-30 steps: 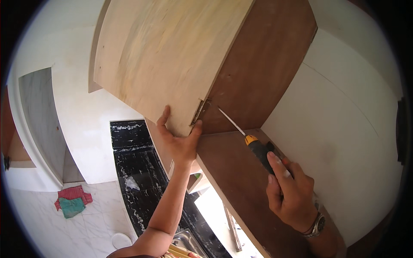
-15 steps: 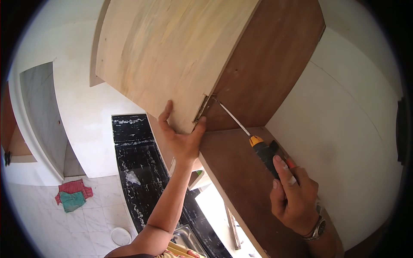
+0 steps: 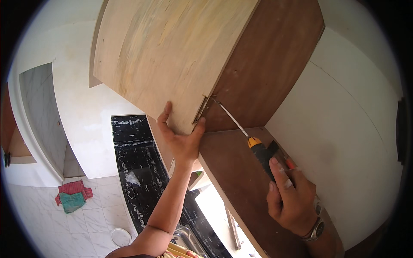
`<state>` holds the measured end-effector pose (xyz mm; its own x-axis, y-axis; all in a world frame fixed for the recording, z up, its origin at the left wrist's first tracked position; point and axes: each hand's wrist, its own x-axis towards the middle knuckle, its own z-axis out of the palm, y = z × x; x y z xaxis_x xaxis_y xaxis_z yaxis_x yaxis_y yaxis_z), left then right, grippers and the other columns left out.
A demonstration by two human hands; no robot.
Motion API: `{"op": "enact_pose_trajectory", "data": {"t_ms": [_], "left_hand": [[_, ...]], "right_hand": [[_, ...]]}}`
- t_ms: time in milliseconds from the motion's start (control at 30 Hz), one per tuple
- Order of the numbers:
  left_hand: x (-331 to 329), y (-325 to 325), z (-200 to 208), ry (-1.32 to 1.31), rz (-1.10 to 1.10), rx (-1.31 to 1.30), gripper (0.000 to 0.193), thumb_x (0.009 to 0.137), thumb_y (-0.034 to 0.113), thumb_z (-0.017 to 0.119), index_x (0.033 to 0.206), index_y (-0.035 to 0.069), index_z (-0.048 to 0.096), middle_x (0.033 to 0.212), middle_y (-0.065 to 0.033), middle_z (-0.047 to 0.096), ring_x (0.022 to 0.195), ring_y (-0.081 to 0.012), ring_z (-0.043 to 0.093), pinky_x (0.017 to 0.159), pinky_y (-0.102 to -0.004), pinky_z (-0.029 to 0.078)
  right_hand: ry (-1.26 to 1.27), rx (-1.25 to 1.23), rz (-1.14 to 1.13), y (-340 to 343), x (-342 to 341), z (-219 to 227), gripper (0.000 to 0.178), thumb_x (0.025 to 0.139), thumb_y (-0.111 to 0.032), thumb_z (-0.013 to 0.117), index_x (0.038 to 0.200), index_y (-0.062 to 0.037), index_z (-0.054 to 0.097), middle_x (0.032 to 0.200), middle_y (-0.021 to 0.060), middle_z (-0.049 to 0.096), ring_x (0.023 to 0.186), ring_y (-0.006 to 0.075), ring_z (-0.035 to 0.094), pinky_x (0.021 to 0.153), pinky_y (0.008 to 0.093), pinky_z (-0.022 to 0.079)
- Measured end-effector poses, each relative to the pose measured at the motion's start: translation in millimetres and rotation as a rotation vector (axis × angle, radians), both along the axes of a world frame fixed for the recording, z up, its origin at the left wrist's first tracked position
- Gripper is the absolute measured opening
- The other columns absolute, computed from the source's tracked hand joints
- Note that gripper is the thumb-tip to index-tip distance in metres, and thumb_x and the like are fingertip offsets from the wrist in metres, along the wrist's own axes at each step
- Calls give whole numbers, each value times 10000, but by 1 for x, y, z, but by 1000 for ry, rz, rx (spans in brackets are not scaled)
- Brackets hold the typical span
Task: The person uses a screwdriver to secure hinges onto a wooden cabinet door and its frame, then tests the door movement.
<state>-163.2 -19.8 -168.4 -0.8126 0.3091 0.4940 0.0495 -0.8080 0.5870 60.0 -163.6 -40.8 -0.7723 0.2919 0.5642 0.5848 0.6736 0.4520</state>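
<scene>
In my right hand (image 3: 294, 202) is a screwdriver (image 3: 258, 148) with a black and yellow handle and a long thin shank. Its tip meets the brown inner side panel (image 3: 258, 64), just beside the upper end of a small metal hinge (image 3: 200, 110). My left hand (image 3: 180, 139) grips the lower corner of a pale plywood cabinet door (image 3: 167, 56). One finger lies up the door's face, and the thumb presses near the lower end of the hinge. The hinge sits along the edge where door and panel meet.
Beneath the panel runs the brown cabinet shelf (image 3: 236, 172), with a red-tipped tool (image 3: 290, 163) lying behind my right hand. Below are a black marbled counter (image 3: 137, 167) and a steel sink (image 3: 189, 238). Red and green cloths (image 3: 74, 195) and a round white lid (image 3: 121, 237) lie on the floor.
My right hand and the screwdriver handle have shifted slightly left, while the tip stays by the hinge. My left hand keeps its grip on the door, almost unmoved.
</scene>
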Motion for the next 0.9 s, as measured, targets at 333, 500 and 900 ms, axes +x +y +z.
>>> {"op": "enact_pose_trajectory", "data": {"t_ms": [333, 500, 900], "left_hand": [[-2, 0, -1, 4, -9, -28, 913, 731, 141, 872, 1485, 80, 360, 1394, -165, 437, 1318, -286, 448, 1153, -415, 341], [-1, 1, 1, -2, 6, -3, 887, 723, 118, 868, 1461, 38, 382, 1363, -195, 459, 1291, -293, 467, 1121, -414, 370], [-2, 2, -2, 11, 9, -20, 896, 725, 131, 876, 1465, 55, 376, 1383, -184, 453, 1305, -292, 463, 1139, -417, 357]], "right_hand": [[-50, 69, -22, -6, -10, -2, 509, 858, -90, 698, 1360, -42, 630, 786, 87, 534, 586, 175, 566, 478, 308, 479], [-80, 132, -28, -10, -14, -2, 454, 879, -86, 691, 1333, -83, 660, 819, 96, 550, 618, 185, 581, 484, 307, 480], [-86, 136, -56, -22, -17, 1, 421, 877, -74, 688, 1298, -88, 683, 837, 109, 558, 642, 200, 596, 486, 307, 486]]}}
